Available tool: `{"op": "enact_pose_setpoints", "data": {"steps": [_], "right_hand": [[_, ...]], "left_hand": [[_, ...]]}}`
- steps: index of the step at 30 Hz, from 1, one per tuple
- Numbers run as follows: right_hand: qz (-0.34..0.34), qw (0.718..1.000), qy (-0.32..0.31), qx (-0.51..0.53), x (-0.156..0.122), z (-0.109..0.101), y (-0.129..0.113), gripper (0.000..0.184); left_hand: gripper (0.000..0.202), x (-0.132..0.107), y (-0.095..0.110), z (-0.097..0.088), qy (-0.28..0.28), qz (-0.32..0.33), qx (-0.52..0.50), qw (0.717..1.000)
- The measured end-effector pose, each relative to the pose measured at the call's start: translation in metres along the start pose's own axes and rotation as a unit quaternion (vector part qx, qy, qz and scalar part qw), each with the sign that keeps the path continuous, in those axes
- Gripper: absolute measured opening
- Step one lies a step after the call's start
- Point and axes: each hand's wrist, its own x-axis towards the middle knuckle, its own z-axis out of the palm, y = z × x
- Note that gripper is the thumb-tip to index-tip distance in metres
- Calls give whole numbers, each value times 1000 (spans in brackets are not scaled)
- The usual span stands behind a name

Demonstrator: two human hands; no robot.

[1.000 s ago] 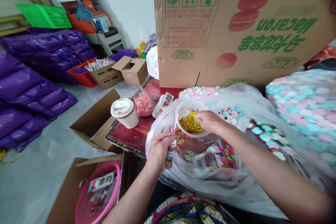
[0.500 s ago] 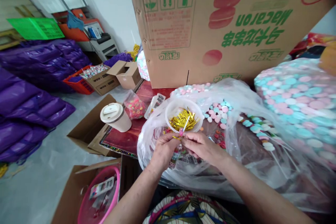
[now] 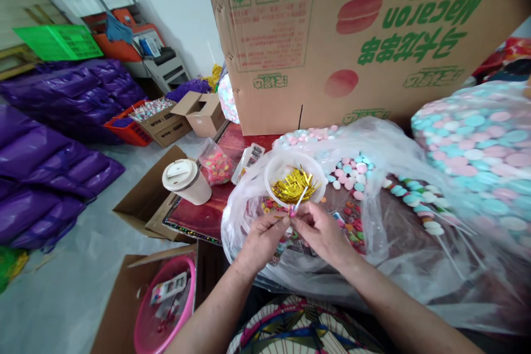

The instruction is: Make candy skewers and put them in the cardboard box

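Observation:
My left hand [image 3: 265,238] and my right hand [image 3: 323,232] meet just in front of a white plastic bowl [image 3: 271,165], fingertips pinched together. Between them a white stick [image 3: 301,198] points up and away, with something small and pink at its lower end, mostly hidden by the fingers. A gold twist tie [image 3: 282,216] lies across that pink part, and both sets of fingertips close on it. More gold twist ties [image 3: 293,183] fill the bowl. Under the hands, clear plastic sheeting [image 3: 240,215] holds colourful ring-shaped candies [image 3: 355,221].
Pink, white and blue candies [image 3: 350,174] and candy skewers [image 3: 429,207] lie on the right, beside a big candy bag [image 3: 477,144]. A large carton [image 3: 307,83] stands behind. To the left are a lidded cup [image 3: 194,185], a candy bag [image 3: 218,166] and a pink basin [image 3: 191,293].
My view has shifted slightly, so the scene sits a little to the right. My right fingers have curled in closer round the twist tie and the base of the stick.

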Motion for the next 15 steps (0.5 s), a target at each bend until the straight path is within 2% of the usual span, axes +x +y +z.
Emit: {"op": "enact_pose_setpoints", "data": {"steps": [2,4,6,8,9,10,12,14,15], "right_hand": [[-36,999,-28,-24,-5,-7,-7,23],[-105,988,-95,-64,-10,-18,-17,25],[-164,968,-173,-75,-13,-29,-26,27],[-172,953,-244,-53,-14,-36,-31,27],[-164,952,-255,-44,-15,-37,-32,27],[-156,956,-245,-43,-15,-37,-31,26],[-152,971,-173,-67,-19,-34,-27,25],[-172,973,-71,-133,-24,-31,-22,26],[-192,964,-26,-183,-27,-31,-20,26]], "left_hand": [[31,0,-3,1,-14,-74,-107,991],[38,-1,-3,1,-85,-159,-178,967],[44,-3,-3,1,-171,-218,-205,939],[47,-4,-2,3,-221,-233,-221,921],[46,-4,-1,5,-229,-226,-230,919],[45,-5,0,7,-226,-215,-240,919],[43,-5,3,14,-191,-187,-258,928],[48,-7,5,25,-121,-154,-270,943],[51,-7,5,31,-82,-135,-269,950]]}}
